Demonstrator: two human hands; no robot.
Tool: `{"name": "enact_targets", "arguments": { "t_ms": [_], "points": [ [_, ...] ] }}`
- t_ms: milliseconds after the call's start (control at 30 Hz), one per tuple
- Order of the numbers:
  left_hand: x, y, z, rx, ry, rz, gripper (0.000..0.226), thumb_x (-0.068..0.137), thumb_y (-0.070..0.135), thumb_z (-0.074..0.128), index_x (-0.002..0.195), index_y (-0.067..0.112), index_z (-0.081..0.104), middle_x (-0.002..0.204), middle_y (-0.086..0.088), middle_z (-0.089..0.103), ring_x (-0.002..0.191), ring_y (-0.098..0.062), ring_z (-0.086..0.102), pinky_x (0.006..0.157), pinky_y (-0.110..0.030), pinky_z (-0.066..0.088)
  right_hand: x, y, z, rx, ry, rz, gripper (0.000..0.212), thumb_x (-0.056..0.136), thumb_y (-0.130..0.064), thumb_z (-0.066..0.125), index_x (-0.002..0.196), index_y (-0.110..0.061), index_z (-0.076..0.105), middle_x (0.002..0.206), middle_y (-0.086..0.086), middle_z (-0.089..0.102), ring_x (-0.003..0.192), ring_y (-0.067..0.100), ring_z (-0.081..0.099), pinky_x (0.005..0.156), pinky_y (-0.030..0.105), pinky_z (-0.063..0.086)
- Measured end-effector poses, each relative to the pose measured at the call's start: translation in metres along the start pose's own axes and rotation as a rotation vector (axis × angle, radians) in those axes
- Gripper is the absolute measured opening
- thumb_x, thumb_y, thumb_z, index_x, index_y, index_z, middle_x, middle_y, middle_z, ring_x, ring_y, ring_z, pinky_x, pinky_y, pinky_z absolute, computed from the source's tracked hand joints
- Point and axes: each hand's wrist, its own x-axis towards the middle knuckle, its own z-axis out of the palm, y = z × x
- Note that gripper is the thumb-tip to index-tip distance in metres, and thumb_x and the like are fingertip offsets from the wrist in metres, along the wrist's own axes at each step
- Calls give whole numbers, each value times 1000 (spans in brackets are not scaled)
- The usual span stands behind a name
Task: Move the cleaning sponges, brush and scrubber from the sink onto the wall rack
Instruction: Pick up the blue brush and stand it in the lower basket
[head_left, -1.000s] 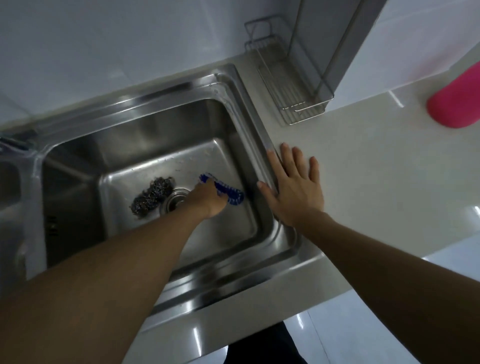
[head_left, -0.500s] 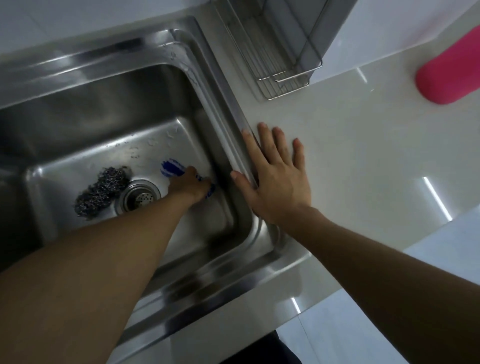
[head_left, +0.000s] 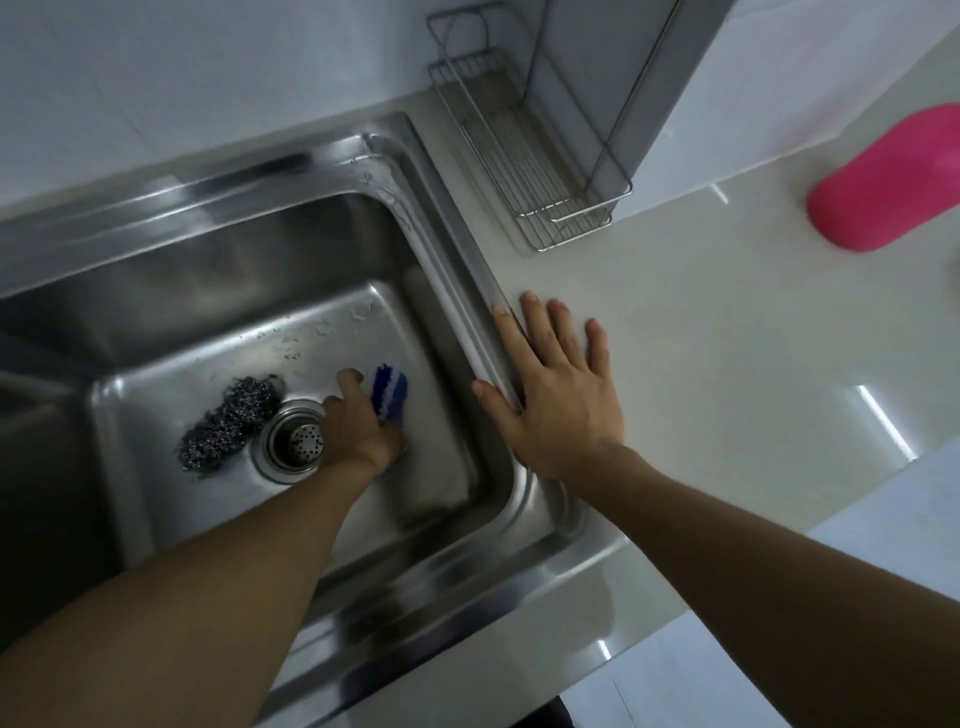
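Observation:
My left hand (head_left: 358, 421) is down in the steel sink (head_left: 218, 218), closed around a blue and white brush (head_left: 389, 392) whose head sticks out past my fingers. A dark steel wool scrubber (head_left: 228, 421) lies on the sink floor, left of the drain (head_left: 296, 441). My right hand (head_left: 556, 395) rests flat and open on the counter at the sink's right rim. The wire wall rack (head_left: 524, 156) hangs empty at the back, right of the sink. No sponge shows.
A pink object (head_left: 888, 182) lies on the pale counter (head_left: 701, 322) at the far right. A grey panel stands beside the rack. White tiled wall runs behind the sink.
My left hand has turned the brush so its head points away from me. The camera view shifted, bringing the rack more into sight. The right hand has stayed flat.

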Motion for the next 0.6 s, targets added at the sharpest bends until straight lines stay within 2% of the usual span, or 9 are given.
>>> {"name": "enact_targets", "arguments": {
  "t_ms": [100,233,333,400,467,533,600],
  "points": [
    [-3,9,-18,6,17,6,62,86,20,64,138,7,33,130,-25,42,111,-45,52,91,-50,51,0,1,-2,14,-26,-11,77,101,-72,17,162,-37,-15,173,-1,-14,157,25,-19,126,55,-10],
    [-17,28,-47,-66,79,-14,51,89,24,61,133,6,45,135,-21,37,110,-40,54,95,-42,48,-3,1,-5,19,-24,-10,79,99,-76,14,162,-38,-15,173,-2,-14,157,24,-18,126,53,-10],
    [-23,48,-71,-195,172,36,39,87,22,61,121,9,49,126,-16,43,89,-30,56,83,-40,53,-4,2,-11,58,-25,-17,79,98,-78,14,163,-39,-9,173,-3,-12,158,22,-15,127,49,-7],
    [-23,67,-85,-275,245,83,35,88,20,62,118,9,48,117,-9,52,80,-20,54,73,-32,48,2,9,-20,138,17,11,73,101,-73,18,163,-39,4,174,-2,-6,159,22,-10,126,46,1],
    [-22,90,-99,-363,283,106,36,91,19,62,121,9,45,106,-2,54,71,-11,52,63,-24,42,11,22,-27,163,41,65,70,102,-71,19,163,-37,11,174,1,-4,159,26,-10,127,48,0],
    [-17,114,-111,-421,316,138,37,90,20,64,120,9,45,104,0,54,76,-12,54,56,-15,37,18,35,-28,110,10,120,77,98,-77,10,164,-37,5,174,3,-8,158,28,-15,127,52,-8],
    [-9,136,-120,-455,344,179,39,86,21,69,116,10,47,103,0,57,81,-14,58,55,-12,38,20,41,-24,53,-15,150,82,93,-82,1,163,-40,-3,173,1,-13,157,27,-19,125,55,-12]
  ]
}}
